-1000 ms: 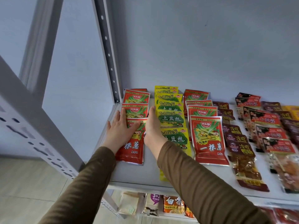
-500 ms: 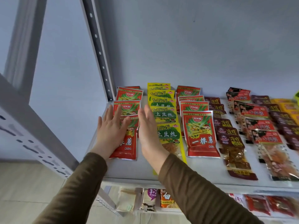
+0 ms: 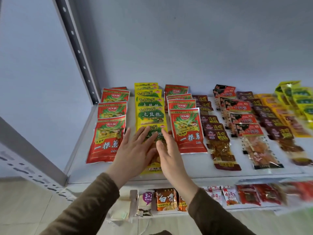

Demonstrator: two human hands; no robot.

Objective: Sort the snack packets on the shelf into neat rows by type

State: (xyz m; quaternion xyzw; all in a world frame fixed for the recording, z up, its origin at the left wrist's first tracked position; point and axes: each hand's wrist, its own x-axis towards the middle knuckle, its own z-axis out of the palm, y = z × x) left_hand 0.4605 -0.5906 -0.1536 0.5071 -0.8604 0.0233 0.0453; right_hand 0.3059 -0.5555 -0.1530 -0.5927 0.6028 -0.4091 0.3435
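On the white shelf [image 3: 81, 160] lie overlapping rows of snack packets. A row of red packets [image 3: 106, 138] runs along the far left. Beside it is a row of yellow packets [image 3: 149, 114], then a second red row [image 3: 186, 131]. My left hand [image 3: 135, 150] lies flat, fingers straight, on the front yellow packet. Just to its right, my right hand [image 3: 169, 150] is held edge-on with straight fingers at that packet's right side. Neither hand grips anything.
Rows of dark maroon packets [image 3: 216, 138], red-labelled clear packets [image 3: 247, 131], more maroon, orange and yellow-green packets [image 3: 301, 100] fill the shelf's right. A grey perforated post [image 3: 79, 53] stands at the back left. A lower shelf holds more snacks [image 3: 166, 199].
Both hands have left the far-left red row and moved right to the front yellow packet. The camera view shifted, showing more of the shelf's right side.
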